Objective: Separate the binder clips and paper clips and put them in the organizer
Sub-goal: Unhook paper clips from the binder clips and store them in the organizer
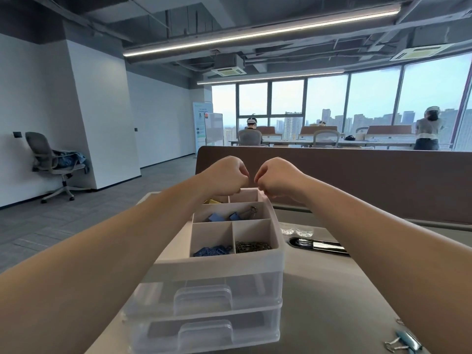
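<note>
Over the organizer's [219, 260] far end, your left hand [227, 175] and right hand [277, 176] curl into fists; I cannot tell whether they hold anything.

Open-plan office: desks [332, 143], swivel chairs [48, 159].
</note>
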